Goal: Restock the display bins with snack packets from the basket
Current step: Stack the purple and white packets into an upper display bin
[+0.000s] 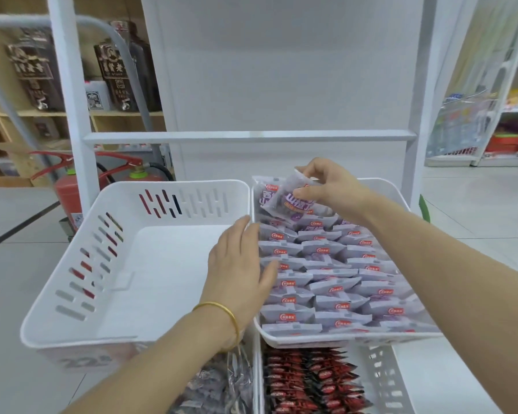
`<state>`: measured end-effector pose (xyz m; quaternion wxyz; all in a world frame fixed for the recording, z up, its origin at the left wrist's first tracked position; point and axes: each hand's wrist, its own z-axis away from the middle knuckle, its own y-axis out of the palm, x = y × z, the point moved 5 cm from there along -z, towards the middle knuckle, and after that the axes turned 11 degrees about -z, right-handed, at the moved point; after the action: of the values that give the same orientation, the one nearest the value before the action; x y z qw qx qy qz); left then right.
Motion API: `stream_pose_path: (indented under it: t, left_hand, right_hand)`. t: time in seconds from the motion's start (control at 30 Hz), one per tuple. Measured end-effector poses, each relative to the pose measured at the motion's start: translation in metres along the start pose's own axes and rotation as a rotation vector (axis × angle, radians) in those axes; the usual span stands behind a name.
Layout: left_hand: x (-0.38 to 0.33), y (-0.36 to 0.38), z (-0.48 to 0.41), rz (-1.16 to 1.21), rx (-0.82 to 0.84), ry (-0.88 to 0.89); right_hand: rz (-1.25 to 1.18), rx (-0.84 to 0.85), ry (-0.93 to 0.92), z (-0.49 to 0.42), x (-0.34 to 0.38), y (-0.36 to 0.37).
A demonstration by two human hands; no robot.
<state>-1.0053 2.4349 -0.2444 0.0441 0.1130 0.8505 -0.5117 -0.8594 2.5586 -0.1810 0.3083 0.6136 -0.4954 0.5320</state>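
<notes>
Right hand (332, 189) pinches one purple packet (293, 201), tilted corner-down, over the far end of the full bin (326, 339). Left hand (240, 264) is flat, fingers straight, at that bin's left wall. The empty bin (168, 264) adjoins on the left, nearer the left hand.

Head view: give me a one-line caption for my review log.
Right hand pinches a purple snack packet above the back of the packed white bin; open left hand at the bin's left edge.
</notes>
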Motion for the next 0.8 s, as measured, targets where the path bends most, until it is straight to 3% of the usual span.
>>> stream_pose_path:
  t: [0.13,0.27,0.53,0.8]
  left_hand:
    - [-0.011,-0.013,-0.052,-0.117,-0.095,0.034]
    - [-0.022,0.004,-0.101,-0.317,-0.044,0.091]
    - [-0.025,0.002,-0.131,-0.518,0.020,0.282]
    - [-0.037,0.034,-0.127,-0.701,0.083,0.299]
  right_hand:
    - [-0.058,-0.184,-0.011,0.031,-0.003,-0.035]
    - [0.077,-0.395,-0.057,0.081,-0.006,-0.056]
    - [0.111,-0.527,-0.144,0.122,-0.019,-0.056]
    - [-0.007,-0.752,-0.095,0.134,-0.032,-0.064]
